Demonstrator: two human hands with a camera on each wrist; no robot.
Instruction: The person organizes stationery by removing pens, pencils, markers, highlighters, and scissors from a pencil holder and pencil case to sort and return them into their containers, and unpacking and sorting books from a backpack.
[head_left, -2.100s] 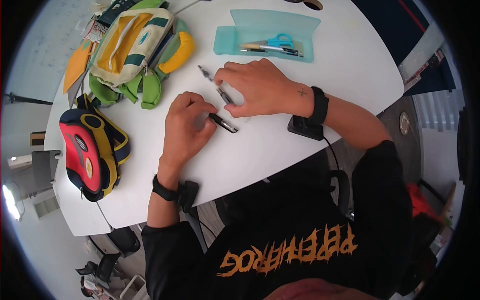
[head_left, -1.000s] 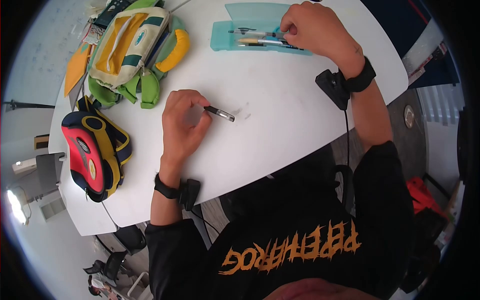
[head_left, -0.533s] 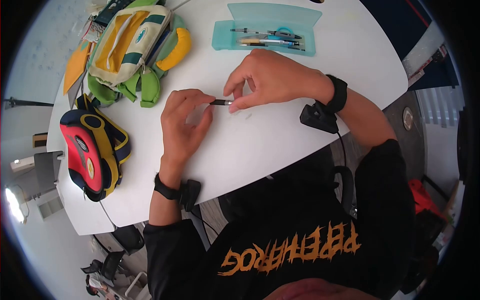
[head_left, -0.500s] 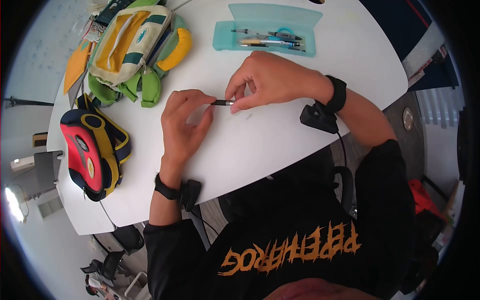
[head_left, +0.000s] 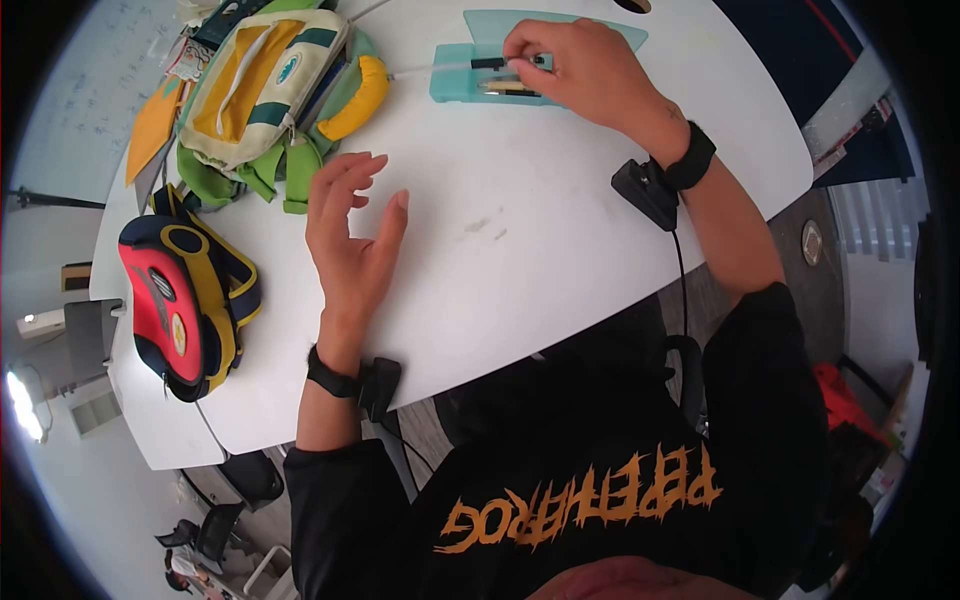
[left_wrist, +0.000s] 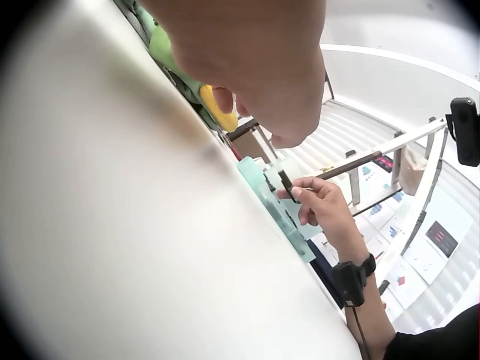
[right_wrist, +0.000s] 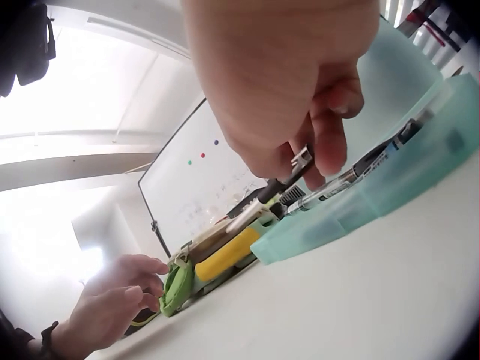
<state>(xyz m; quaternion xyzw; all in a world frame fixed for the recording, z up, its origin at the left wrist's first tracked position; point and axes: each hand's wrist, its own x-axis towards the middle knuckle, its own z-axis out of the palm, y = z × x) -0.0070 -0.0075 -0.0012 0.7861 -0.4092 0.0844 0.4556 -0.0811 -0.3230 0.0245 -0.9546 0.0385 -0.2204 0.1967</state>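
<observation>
My right hand (head_left: 590,75) pinches a pen (head_left: 488,63) with a black section between thumb and fingers. It holds the pen over the open, translucent teal pencil case (head_left: 452,88), whose lid (head_left: 484,25) stands raised behind. Several pens (right_wrist: 330,189) lie in the case, seen in the right wrist view; the hand covers the case's right part in the head view. My left hand (head_left: 348,240) hovers over the white table with fingers loosely spread and nothing in them.
A green, cream and yellow bag (head_left: 255,90) lies at the back left. Nearer, a red and navy bag (head_left: 165,310) with yellow trim sits by the table's left side. Faint grey marks (head_left: 485,228) show on the white table (head_left: 520,290).
The left hand has let go of the pen, and its fingers have spread. My right hand has taken the pen away from it, up to the pencil case.
</observation>
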